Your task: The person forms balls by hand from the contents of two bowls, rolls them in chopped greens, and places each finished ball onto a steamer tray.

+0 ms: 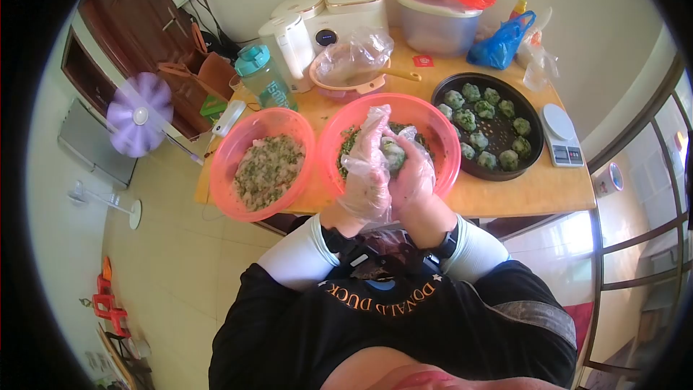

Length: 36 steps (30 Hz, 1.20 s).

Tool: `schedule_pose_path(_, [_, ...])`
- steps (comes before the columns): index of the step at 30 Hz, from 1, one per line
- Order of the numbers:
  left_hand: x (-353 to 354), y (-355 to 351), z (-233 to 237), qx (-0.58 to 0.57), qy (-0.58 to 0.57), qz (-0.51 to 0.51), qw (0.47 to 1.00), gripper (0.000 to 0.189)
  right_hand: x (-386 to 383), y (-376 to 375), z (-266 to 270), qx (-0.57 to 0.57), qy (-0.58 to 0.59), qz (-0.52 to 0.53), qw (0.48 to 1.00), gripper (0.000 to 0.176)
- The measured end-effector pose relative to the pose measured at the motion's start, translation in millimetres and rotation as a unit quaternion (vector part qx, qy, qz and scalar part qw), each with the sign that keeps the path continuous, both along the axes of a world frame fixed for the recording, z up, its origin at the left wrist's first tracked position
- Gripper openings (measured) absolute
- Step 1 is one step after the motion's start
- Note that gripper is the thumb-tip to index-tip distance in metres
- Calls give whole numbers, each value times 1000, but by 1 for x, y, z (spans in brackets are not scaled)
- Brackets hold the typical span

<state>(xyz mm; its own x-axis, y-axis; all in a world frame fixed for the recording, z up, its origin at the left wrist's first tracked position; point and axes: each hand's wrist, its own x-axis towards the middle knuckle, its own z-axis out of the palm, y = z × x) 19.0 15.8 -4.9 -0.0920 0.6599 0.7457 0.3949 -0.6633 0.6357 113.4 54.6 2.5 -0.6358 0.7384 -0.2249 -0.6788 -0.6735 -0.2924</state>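
Observation:
Both my hands wear clear plastic gloves and are raised over the middle pink basin (pixel 451 173), which holds a chopped green filling. Between my palms sits a pale green-flecked ball (pixel 392 154). My left hand (pixel 367 170) presses against its left side, fingers together and pointing up. Curled round the other side is my right hand (pixel 414 173), covering part of the ball. Left of them, another pink basin (pixel 224 162) contains a pale mixture with green bits (pixel 268 171). On the right, a round black perforated pan (pixel 498 126) carries several similar balls.
A kitchen scale (pixel 561 133) lies beside the pan at the table's right end. Behind the basins stand a blue-lidded bottle (pixel 263 76), a white appliance (pixel 354 14), a plastic-covered bowl (pixel 346 76), a lidded tub (pixel 437 25) and a blue bag (pixel 503 43). A purple fan (pixel 140 115) is at left.

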Motion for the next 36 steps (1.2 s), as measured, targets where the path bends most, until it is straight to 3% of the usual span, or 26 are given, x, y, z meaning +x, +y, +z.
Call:
schedule_pose_path(1, [-2,0,0,1,1,-1,1000,94,-1,4,-8,-10,87,32,996,37])
schedule_pose_path(5, [-4,2,14,59,-121,-109,985,87,-5,12,-15,-61,161,20,985,41])
schedule_pose_path(7, [-18,-5,35,93,74,-2,993,65,-3,13,-13,-59,150,19,987,39])
schedule_pose_path(8, [-20,-2,38,55,172,95,979,40,-1,11,-9,-59,151,19,987,39])
schedule_pose_path(9, [-18,-4,41,54,173,95,979,40,2,8,-4,-45,125,30,991,36])
schedule_pose_path(11, [-8,-8,52,68,285,89,952,29,1,7,-11,-32,101,43,993,34])
schedule_pose_path(12, [-2,-12,58,60,308,107,943,27,-3,10,-24,25,159,53,986,33])
schedule_pose_path(13, [-3,-12,54,60,309,107,943,27,-6,13,-35,81,217,61,971,32])
schedule_pose_path(15, [-8,-8,40,80,290,103,948,26,-4,12,-26,22,203,73,976,33])
schedule_pose_path(17, [-16,-1,25,94,300,98,944,26,-7,9,-29,-17,85,47,995,32])
schedule_pose_path(22, [-21,-1,15,87,324,115,935,27,-8,4,-22,-47,110,32,992,31])
schedule_pose_path(24, [-22,-6,28,88,287,89,950,39,-1,-4,11,-101,3,56,993,29])
schedule_pose_path(25, [-18,-10,31,89,287,89,950,39,-3,-1,10,-100,3,55,993,29])
schedule_pose_path(27, [-9,-19,30,24,1,153,988,58,-7,4,9,-131,66,-16,989,27])
schedule_pose_path(28, [-9,-17,26,24,2,153,988,58,-5,4,10,-126,60,-13,990,27])
schedule_pose_path(29, [-11,-14,16,-30,-183,80,979,58,-5,6,11,-125,60,-13,990,27])
schedule_pose_path(30, [-14,-11,8,-82,-360,6,929,59,-5,7,11,-43,3,6,999,34])
schedule_pose_path(31, [-17,-11,3,-129,-523,-70,839,60,-5,9,12,40,-55,26,997,44])
schedule_pose_path(32, [-18,-12,7,-150,-460,-198,852,61,-4,13,13,42,-57,30,997,44])
schedule_pose_path(33, [-16,-16,9,-146,-463,-196,852,61,-1,19,15,111,-143,72,981,40])
schedule_pose_path(35, [-3,-22,14,-185,-599,-235,743,56,4,27,18,244,-306,152,908,38])
schedule_pose_path(36, [3,-22,19,-173,-636,-214,721,50,3,29,17,246,-309,155,906,38])
